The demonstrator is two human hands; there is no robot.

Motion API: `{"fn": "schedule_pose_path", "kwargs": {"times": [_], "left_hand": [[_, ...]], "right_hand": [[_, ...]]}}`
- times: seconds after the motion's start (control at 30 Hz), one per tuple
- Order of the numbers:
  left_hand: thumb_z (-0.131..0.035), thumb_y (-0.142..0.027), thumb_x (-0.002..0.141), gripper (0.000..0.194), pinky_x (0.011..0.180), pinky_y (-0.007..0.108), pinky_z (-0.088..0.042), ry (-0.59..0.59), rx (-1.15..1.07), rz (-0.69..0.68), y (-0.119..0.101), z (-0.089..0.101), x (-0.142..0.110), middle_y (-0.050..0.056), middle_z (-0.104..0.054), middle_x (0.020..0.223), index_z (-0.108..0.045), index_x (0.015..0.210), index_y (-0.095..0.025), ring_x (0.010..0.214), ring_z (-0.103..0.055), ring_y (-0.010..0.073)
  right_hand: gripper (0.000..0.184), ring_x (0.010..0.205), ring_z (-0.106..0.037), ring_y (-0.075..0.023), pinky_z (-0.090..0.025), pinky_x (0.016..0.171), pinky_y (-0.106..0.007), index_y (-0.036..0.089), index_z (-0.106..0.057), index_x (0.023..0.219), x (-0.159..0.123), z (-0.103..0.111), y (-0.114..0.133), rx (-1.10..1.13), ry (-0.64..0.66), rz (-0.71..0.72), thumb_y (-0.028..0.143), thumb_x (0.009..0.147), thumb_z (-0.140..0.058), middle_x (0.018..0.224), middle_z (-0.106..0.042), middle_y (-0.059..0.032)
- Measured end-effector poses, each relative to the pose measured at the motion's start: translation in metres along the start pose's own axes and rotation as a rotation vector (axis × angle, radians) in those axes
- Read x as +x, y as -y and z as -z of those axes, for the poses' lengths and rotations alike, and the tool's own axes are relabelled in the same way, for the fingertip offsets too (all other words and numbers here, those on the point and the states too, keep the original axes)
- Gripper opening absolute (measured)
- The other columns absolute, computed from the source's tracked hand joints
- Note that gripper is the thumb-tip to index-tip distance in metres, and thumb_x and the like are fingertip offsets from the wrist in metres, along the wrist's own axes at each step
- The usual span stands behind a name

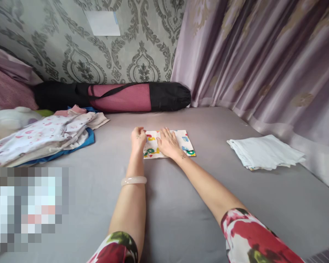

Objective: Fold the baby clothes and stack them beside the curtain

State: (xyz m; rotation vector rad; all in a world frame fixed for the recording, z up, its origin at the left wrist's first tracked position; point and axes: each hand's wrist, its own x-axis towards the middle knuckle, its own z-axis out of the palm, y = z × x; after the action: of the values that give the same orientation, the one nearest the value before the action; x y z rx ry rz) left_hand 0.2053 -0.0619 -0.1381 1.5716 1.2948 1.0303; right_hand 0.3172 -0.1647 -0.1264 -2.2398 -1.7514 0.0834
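Observation:
A folded white cloth [185,138] with colourful printed figures lies flat on the grey sheet in front of me. At its left edge is my left hand [139,139], its fingers curled closed on the cloth's side; the fingertips are partly hidden. My right hand [168,143] rests palm down across the middle of the cloth, fingers stretched out. A pale bangle [133,180] circles my left forearm.
On the right lies a stack of folded white cloth [265,151]. Loose clothes [52,133] and a white plush toy [12,122] lie at the left. A black and pink rolled bag [120,98] runs along the wall, beside purple curtains [252,54]. The lower left is blurred out.

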Motion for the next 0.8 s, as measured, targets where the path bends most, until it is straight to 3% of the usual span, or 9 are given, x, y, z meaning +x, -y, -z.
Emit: {"fn": "schedule_pose_path", "kwargs": {"times": [0.13,0.33,0.8], "left_hand": [[-0.046,-0.020,0.084,0.033,0.085,0.036,-0.052,0.047,0.037,0.007,-0.004,-0.003,-0.005,0.012,-0.072,0.099,-0.061,0.113,-0.014,0.093,-0.069,0.0227],[-0.044,-0.020,0.087,0.032,0.089,0.035,-0.051,0.068,0.107,-0.023,-0.002,-0.008,-0.005,0.013,-0.071,0.108,-0.061,0.115,-0.015,0.098,-0.069,0.0224],[-0.046,-0.022,0.090,0.028,0.094,0.035,-0.047,0.067,0.239,-0.079,-0.012,-0.013,-0.011,0.013,-0.071,0.110,-0.063,0.112,-0.018,0.108,-0.065,0.0240]], "right_hand": [[0.056,0.148,-0.019,-0.0289,-0.010,0.119,-0.051,0.014,-0.036,0.151,0.001,-0.001,-0.019,-0.032,0.052,-0.030,0.039,0.101,-0.028,0.160,-0.026,-0.0142],[0.055,0.147,-0.021,-0.0285,-0.011,0.118,-0.051,0.018,-0.036,0.151,0.000,-0.007,-0.020,-0.060,0.060,-0.042,0.041,0.101,-0.028,0.160,-0.027,-0.0121],[0.058,0.148,-0.018,-0.0248,-0.011,0.119,-0.046,0.011,-0.031,0.152,-0.003,0.004,-0.031,0.033,0.086,-0.065,0.038,0.102,-0.025,0.160,-0.025,-0.0159]]}}
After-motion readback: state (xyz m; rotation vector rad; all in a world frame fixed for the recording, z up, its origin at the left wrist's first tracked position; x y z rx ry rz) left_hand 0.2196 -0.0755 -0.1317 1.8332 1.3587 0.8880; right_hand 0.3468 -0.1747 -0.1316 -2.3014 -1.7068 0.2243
